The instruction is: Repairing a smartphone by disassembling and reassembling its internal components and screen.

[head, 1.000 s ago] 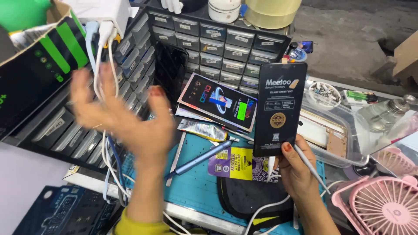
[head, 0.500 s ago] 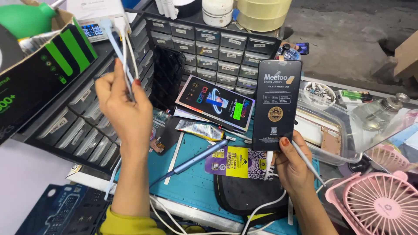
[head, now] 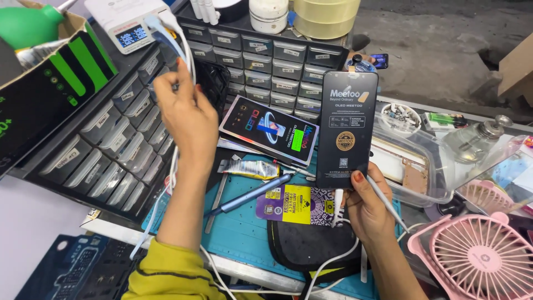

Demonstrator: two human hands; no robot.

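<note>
A pink fan point(head: 480, 258) sits at four o'clock, drawer cabinets point(head: 105, 150) at nine, tape rolls point(head: 326, 11) at twelve.

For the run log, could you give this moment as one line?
left hand: grips white cables | right hand: holds black phone upright

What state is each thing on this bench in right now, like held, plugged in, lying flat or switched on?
Phone screen: held upright in right hand, dark, white cable in its bottom end.
White cables: gripped by left hand, running up to the charger.
Charger box: display lit.
Pink fan: lying face up; spinning or not, cannot tell.
Parts drawers: shut.
Glue tube: lying flat, crumpled.
</note>
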